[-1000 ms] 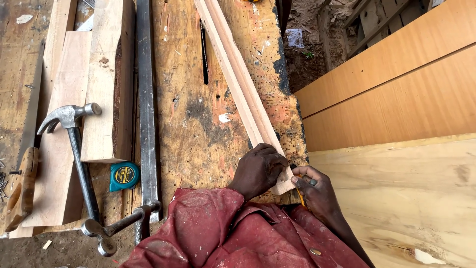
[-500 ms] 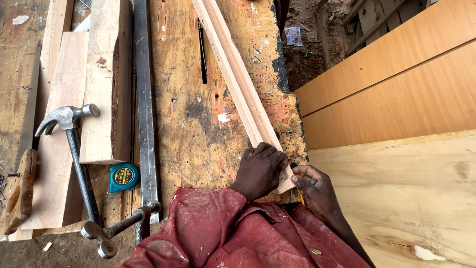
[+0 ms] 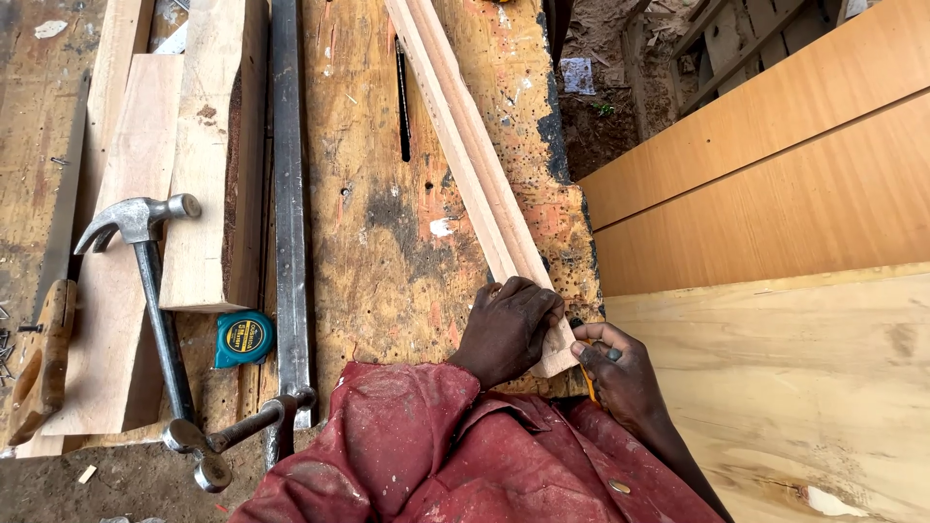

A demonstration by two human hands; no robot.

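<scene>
- Looking down, you see a worn workbench (image 3: 387, 261) of scarred, paint-stained wood, pocked with small holes near its right edge.
- Beyond the right edge, bare earth and rubble show at the top, with wooden slats (image 3: 717, 48) in the upper corner; below these lie orange-brown veneered panels (image 3: 775, 165) and a pale plywood sheet (image 3: 775, 387).
- Your left hand (image 3: 509, 329) presses on the near end of a long pale wooden strip (image 3: 465, 145), fingers curled together over its top face, close to the bench's near right corner.
- The strip runs from that corner diagonally up toward the far edge, lying flat on the bench.
- Your right hand (image 3: 615, 373) sits just beside the strip's near end, at the right edge of the bench, fingers pinching a slim orange pencil (image 3: 588, 384); its tip is hidden.
- Your red, dust-marked sleeves (image 3: 455, 455) cover the near edge of the bench.
- A long steel bar clamp (image 3: 288, 194) lies lengthwise left of centre, its handle (image 3: 228, 441) overhanging the near edge.
- A teal tape measure (image 3: 243, 337) rests just left of the clamp bar.
- A claw hammer (image 3: 145, 281) lies across thick wooden blocks (image 3: 208, 155) toward the left edge.
- A handsaw's wooden handle (image 3: 44, 358) sits at the left edge, with loose nails (image 3: 8, 344) beside it.
- A dark narrow slot or tool (image 3: 402, 97) lies just left of the strip; which it is, you cannot tell.
</scene>
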